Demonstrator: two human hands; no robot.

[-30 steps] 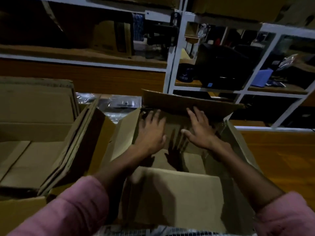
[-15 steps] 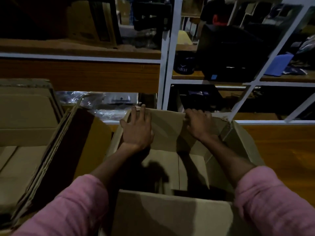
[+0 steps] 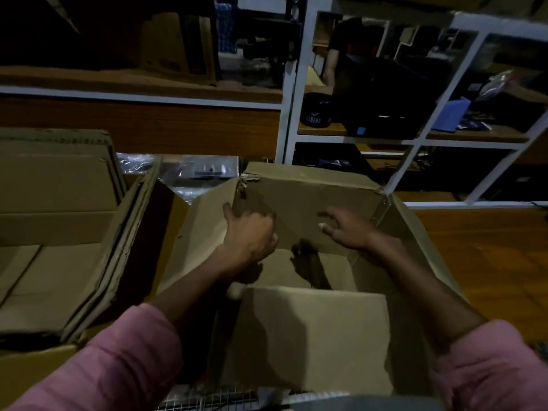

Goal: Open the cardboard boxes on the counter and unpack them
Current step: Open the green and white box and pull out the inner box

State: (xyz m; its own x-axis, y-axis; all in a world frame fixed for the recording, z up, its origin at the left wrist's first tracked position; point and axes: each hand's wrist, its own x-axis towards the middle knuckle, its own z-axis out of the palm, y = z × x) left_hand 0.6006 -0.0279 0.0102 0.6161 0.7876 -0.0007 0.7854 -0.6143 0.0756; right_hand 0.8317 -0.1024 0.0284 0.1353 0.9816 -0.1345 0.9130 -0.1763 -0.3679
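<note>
The open cardboard box point(image 3: 296, 330) stands in the middle of the view, close to the person, w/ its four flaps up. Both hands are inside it, at the far flap point(image 3: 308, 200). The left hand point(image 3: 249, 235) lies against the left part of this flap, thumb up near the torn corner, fingers bent on the cardboard; if it really grips the flap or only presses on it, I cannot tell. The right hand point(image 3: 345, 228) is at the right part of the same flap, fingers loosely spread and a bit curved, holding nothing; whether it touches the cardboard is not clear. The bottom of the box looks like bare cardboard w/ shadows of the hands on it. The near flap point(image 3: 311, 336) stands up between the two pink sleeves point(image 3: 118, 366). On the left, just beside the box, is a pile of flattened cardboard point(image 3: 53, 232), leaning and partly inside another carton. Behind, some clear plastic bags point(image 3: 189, 170) lie next to the pile. On the right is the wooden worktop point(image 3: 486, 247), and further back a white metal shelf point(image 3: 289, 114) w/ dark items, too dim to name.
</note>
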